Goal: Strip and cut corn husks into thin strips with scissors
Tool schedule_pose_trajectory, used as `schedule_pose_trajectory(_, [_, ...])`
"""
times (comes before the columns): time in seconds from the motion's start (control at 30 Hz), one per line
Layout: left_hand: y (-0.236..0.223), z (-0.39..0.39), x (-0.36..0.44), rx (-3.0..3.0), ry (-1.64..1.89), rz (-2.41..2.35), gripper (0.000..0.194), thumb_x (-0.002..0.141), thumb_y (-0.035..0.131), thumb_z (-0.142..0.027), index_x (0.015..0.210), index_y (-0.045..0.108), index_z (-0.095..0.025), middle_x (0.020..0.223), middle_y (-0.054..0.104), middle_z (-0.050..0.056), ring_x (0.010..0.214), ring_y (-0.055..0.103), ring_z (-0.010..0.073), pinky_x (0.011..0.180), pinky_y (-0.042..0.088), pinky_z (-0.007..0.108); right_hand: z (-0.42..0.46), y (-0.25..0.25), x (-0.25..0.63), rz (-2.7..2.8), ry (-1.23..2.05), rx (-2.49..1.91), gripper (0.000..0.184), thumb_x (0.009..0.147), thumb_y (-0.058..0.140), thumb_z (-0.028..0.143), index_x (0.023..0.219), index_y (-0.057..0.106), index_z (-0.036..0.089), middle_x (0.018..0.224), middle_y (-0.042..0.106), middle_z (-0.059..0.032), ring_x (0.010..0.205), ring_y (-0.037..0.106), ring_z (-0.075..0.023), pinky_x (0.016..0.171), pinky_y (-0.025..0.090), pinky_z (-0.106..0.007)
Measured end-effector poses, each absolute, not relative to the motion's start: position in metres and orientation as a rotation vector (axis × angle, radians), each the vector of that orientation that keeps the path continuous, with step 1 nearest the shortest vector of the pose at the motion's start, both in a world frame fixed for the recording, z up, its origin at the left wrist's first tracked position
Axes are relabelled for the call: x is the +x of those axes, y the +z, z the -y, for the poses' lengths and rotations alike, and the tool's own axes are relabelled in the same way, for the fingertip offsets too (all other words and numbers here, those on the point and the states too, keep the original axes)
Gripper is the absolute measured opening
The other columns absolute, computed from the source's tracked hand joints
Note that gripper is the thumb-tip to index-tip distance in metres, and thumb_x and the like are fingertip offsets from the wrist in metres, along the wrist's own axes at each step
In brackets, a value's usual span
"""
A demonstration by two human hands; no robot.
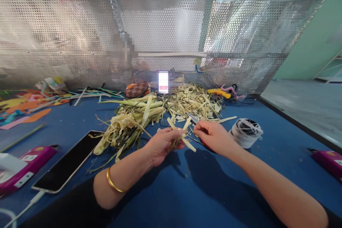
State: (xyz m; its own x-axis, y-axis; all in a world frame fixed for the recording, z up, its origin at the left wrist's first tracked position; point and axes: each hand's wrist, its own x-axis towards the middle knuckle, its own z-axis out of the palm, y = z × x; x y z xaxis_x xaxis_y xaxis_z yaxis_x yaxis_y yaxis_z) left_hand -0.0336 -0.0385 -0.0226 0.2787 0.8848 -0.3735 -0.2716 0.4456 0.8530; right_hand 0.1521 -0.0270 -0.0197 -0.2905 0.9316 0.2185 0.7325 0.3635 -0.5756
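Observation:
My left hand [163, 143] is closed on a small bundle of pale leaf strips [182, 132] that fan out above and below its fingers, over the blue table [187, 192]. Close on the right, my right hand [212, 136] is closed around scissors [192, 118]; their blades point up and left toward the strips, and a red handle shows under the palm. A gold bangle [113, 183] circles my left wrist. Behind my hands lie a heap of green and yellow leaves [128, 124] and a pile of cut strips [193, 103].
A spool of white thread [245, 132] stands right of my right hand. A dark phone [68, 162] on a cable and a magenta box [25, 167] lie at the left; another magenta box [328, 160] is at the right edge. A lit phone [163, 82] leans on the perforated metal screen [171, 35].

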Motion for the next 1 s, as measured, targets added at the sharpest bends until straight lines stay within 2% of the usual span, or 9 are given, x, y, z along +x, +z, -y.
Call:
schedule_pose_trajectory(0.17, [-0.027,0.042,-0.033,0.727,0.744,-0.899,0.01,0.071,0.069,-0.018,0.08,0.069,-0.013,0.08,0.067,0.004,0.07,0.062,0.0124,0.065,0.056,0.025,0.034,-0.021,0.141,2.094,0.626,-1.373,0.016,0.077,0.049,0.023,0.062,0.052,0.02,0.057,0.057,0.0022,0.053,0.047,-0.0121,0.051,0.033,-0.023])
schedule_pose_trajectory(0.47, [-0.028,0.038,-0.032,0.699,0.888,-0.984,0.004,0.072,0.065,-0.011,0.069,0.067,-0.011,0.06,0.061,0.002,0.054,0.057,0.0096,0.059,0.054,0.022,0.034,-0.027,0.142,2.107,0.684,-1.338,0.016,0.081,0.051,0.029,0.068,0.054,0.02,0.058,0.051,0.0036,0.054,0.044,-0.012,0.051,0.031,-0.024])
schedule_pose_trajectory(0.6, [-0.026,0.037,-0.031,0.681,0.916,-1.029,0.007,0.072,0.064,-0.009,0.067,0.067,-0.009,0.056,0.06,0.002,0.05,0.056,0.0092,0.056,0.054,0.021,0.036,-0.023,0.145,2.213,0.529,-1.357,0.014,0.084,0.051,0.025,0.072,0.055,0.021,0.06,0.053,0.0031,0.055,0.045,-0.0123,0.052,0.03,-0.024])
schedule_pose_trajectory(0.83, [-0.026,0.038,-0.03,0.716,0.937,-1.101,0.005,0.067,0.069,-0.012,0.067,0.069,-0.008,0.058,0.062,0.003,0.051,0.057,0.0095,0.055,0.052,0.021,0.04,-0.019,0.147,2.324,0.179,-1.21,0.015,0.089,0.046,0.021,0.078,0.057,0.02,0.078,0.059,-0.0024,0.069,0.054,-0.0152,0.062,0.037,-0.026])
schedule_pose_trajectory(1.0, [-0.027,0.042,-0.029,0.814,0.915,-1.099,0.014,0.061,0.076,-0.018,0.066,0.068,-0.008,0.06,0.062,0.003,0.051,0.057,0.0103,0.056,0.052,0.024,0.037,-0.021,0.146,2.331,-0.166,-0.899,0.02,0.092,0.041,0.018,0.08,0.058,0.018,0.095,0.064,-0.009,0.09,0.057,-0.0206,0.078,0.041,-0.033])
